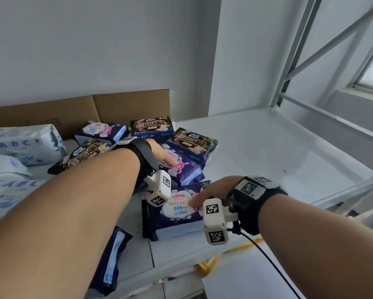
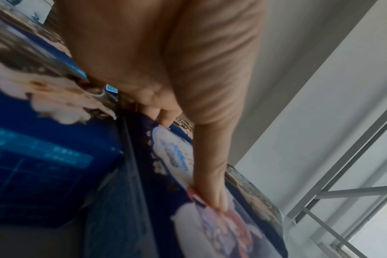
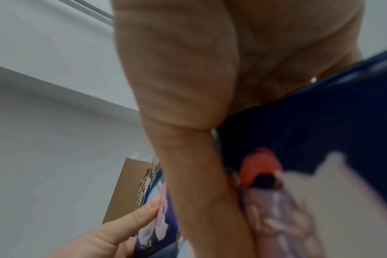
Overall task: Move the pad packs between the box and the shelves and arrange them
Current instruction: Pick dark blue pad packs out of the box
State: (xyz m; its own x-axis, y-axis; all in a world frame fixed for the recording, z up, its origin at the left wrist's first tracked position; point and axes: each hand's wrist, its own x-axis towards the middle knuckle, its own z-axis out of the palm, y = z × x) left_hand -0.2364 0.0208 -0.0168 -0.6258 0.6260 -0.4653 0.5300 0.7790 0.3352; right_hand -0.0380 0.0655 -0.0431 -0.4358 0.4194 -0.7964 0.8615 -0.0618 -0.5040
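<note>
Two dark blue pad packs lie on the white shelf (image 1: 278, 160). The farther pack (image 1: 188, 170) (image 2: 221, 232) shows a pink bunny print; my left hand (image 1: 167, 158) (image 2: 201, 157) grips it, thumb pressed on top and fingers curled over its far edge. The nearer pack (image 1: 177, 214) (image 3: 320, 122) has a white "338" label. My right hand (image 1: 205, 195) (image 3: 188, 122) holds it at its right end, thumb on the label and the other fingers hidden beneath. The right wrist view also catches my left thumb (image 3: 130, 225).
Black-and-gold "420" packs (image 1: 152, 126) (image 1: 192, 141) (image 1: 84, 156) crowd behind and left. White "ABC" packs (image 1: 23, 143) sit far left against a cardboard box wall (image 1: 127, 104). Another blue pack (image 1: 114, 255) hangs over the front edge. Bare shelf extends right to metal frame bars (image 1: 289, 83).
</note>
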